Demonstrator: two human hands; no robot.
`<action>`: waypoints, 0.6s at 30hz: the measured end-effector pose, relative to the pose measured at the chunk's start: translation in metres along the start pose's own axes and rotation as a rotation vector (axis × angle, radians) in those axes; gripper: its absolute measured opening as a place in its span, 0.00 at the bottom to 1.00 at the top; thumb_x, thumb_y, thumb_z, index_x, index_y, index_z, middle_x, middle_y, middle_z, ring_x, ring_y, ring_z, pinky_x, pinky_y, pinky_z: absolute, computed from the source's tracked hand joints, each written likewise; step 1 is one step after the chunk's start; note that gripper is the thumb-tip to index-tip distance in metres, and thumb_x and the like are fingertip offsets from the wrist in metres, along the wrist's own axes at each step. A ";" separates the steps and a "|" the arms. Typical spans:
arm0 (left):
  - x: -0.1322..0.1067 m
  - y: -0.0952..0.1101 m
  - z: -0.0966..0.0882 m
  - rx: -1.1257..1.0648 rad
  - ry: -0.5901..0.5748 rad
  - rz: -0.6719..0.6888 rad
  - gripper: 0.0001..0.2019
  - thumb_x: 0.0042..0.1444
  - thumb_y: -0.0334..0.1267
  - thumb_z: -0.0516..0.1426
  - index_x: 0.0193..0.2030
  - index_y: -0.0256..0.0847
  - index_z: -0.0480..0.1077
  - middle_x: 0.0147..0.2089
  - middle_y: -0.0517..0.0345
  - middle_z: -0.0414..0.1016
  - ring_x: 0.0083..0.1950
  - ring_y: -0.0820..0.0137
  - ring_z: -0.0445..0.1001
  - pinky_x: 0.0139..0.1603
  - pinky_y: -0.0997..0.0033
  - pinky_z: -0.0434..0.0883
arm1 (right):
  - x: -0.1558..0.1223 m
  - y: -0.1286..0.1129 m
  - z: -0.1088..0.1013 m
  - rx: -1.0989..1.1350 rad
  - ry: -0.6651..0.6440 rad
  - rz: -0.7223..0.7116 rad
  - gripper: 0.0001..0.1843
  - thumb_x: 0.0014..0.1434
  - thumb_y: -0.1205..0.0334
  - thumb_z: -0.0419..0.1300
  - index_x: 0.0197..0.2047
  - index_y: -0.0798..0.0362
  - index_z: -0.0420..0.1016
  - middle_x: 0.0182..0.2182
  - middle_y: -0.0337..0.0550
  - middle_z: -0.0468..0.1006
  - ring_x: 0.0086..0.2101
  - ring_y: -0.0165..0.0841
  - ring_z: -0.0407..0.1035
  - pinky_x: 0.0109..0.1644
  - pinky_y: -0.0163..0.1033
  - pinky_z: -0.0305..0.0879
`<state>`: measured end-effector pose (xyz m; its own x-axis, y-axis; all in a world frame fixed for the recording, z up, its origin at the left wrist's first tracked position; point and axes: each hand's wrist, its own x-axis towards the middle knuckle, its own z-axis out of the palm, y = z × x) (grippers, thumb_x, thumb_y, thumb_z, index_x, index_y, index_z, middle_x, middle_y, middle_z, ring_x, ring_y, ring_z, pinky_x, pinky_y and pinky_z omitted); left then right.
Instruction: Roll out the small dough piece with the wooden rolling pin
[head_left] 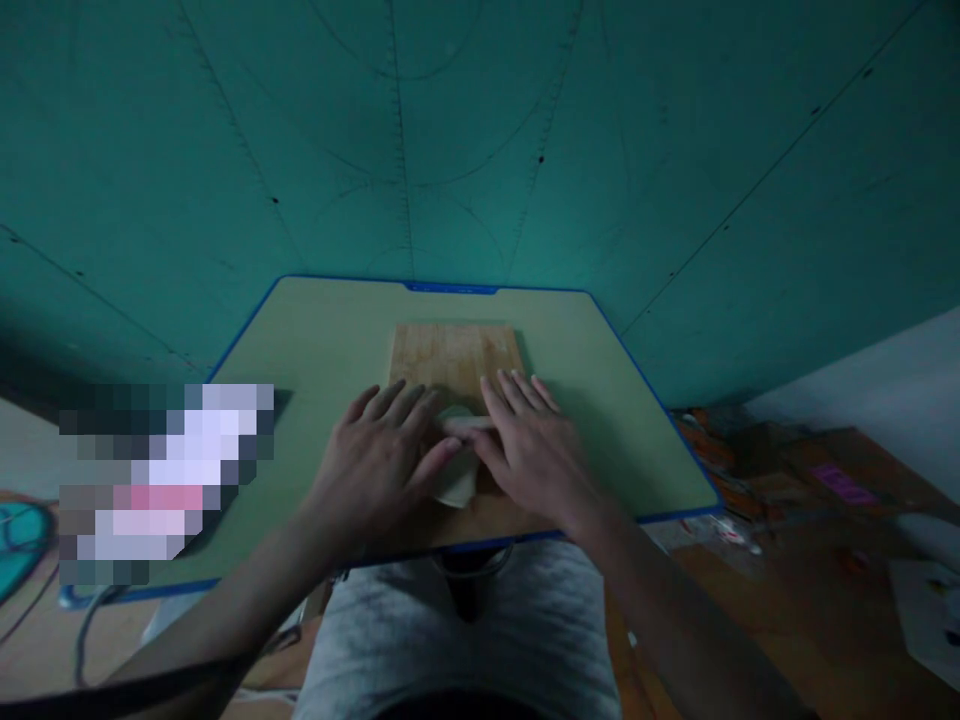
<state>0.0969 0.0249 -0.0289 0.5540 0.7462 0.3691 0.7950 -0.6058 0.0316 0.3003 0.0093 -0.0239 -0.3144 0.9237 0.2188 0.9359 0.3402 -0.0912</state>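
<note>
A wooden board (456,350) lies on the pale table. On it is a flat, pale piece that looks like dough (456,487), partly covered by my hands. A pale rolling pin (466,425) lies across this piece; only its middle shows between my hands. My left hand (386,440) rests palm down over the pin's left end, its fingers stretched forward and the thumb pointing inward. Over the right end lies my right hand (529,435), flat too, with fingers extended and its thumb close to the left one. The pin's ends are hidden under both hands.
The small table (600,400) has a blue rim and stands against a green wall (480,150). A blurred-out oblong object (195,450) is on its left side, with a cable (82,630) nearby. Cardboard boxes (847,480) sit low at the right.
</note>
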 end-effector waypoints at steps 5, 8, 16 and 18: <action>0.014 -0.007 0.001 -0.023 -0.046 -0.058 0.32 0.70 0.59 0.41 0.60 0.35 0.71 0.59 0.38 0.76 0.60 0.48 0.74 0.57 0.46 0.70 | 0.024 0.008 0.001 0.002 -0.011 -0.002 0.33 0.73 0.47 0.43 0.69 0.61 0.64 0.66 0.60 0.67 0.66 0.49 0.59 0.72 0.54 0.51; -0.001 0.000 0.000 -0.023 -0.014 -0.016 0.32 0.69 0.59 0.42 0.62 0.35 0.69 0.61 0.37 0.74 0.61 0.48 0.73 0.59 0.45 0.70 | 0.007 0.004 0.000 0.013 0.017 -0.038 0.32 0.73 0.49 0.46 0.69 0.61 0.64 0.66 0.60 0.67 0.66 0.48 0.59 0.72 0.54 0.50; -0.058 0.023 -0.018 -0.083 0.127 0.141 0.28 0.67 0.45 0.52 0.68 0.31 0.58 0.66 0.34 0.68 0.69 0.47 0.65 0.65 0.45 0.65 | -0.051 -0.004 0.009 0.123 0.200 -0.034 0.16 0.70 0.61 0.53 0.57 0.53 0.74 0.47 0.50 0.81 0.45 0.42 0.73 0.52 0.49 0.67; -0.059 0.021 -0.030 -0.213 0.131 0.144 0.20 0.66 0.36 0.52 0.64 0.36 0.62 0.63 0.39 0.70 0.67 0.54 0.67 0.61 0.53 0.71 | -0.051 0.007 0.010 0.132 0.265 0.007 0.14 0.70 0.61 0.53 0.55 0.52 0.75 0.45 0.49 0.82 0.42 0.42 0.73 0.47 0.48 0.67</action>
<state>0.0741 -0.0402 -0.0222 0.6093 0.6150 0.5005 0.6330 -0.7574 0.1600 0.3210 -0.0336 -0.0452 -0.2394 0.8538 0.4623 0.9036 0.3701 -0.2157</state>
